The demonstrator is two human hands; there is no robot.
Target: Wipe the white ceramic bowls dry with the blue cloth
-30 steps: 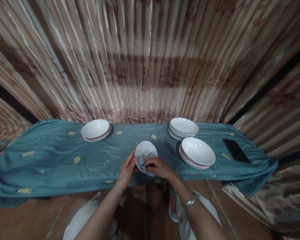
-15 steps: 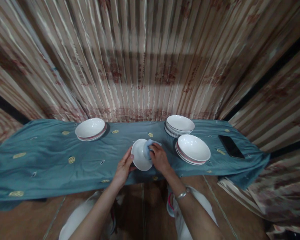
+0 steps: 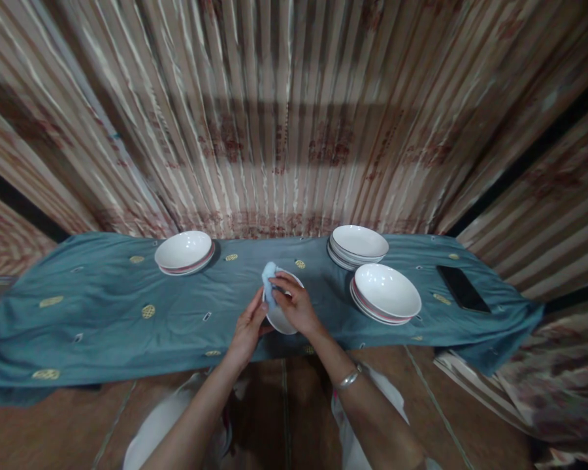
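A white bowl (image 3: 283, 320) is held near the front middle of the cloth-covered table. My left hand (image 3: 247, 326) is closed on its left side, thumb at the rim and the fingers partly hidden beneath. In my right hand (image 3: 296, 303) is a bunched light blue cloth (image 3: 269, 277), pressed against the bowl's upper left rim. The right hand covers much of the bowl's inside. To the right of my hands stands a stack of white plates with a pink-edged one among them (image 3: 388, 292). Behind it is a second white stack with a dark rim (image 3: 360, 241).
A small stack of white dishes (image 3: 183, 251) stands at the back left. On the right lies a black phone (image 3: 463, 288). The teal tablecloth (image 3: 102, 313) drapes over the table's front edge, and a pleated curtain (image 3: 284, 130) hangs right behind.
My right hand has moved the blue cloth from the bowl's right inner side leftward to its upper left rim. The left hand keeps its hold. The whole view has shifted slightly.
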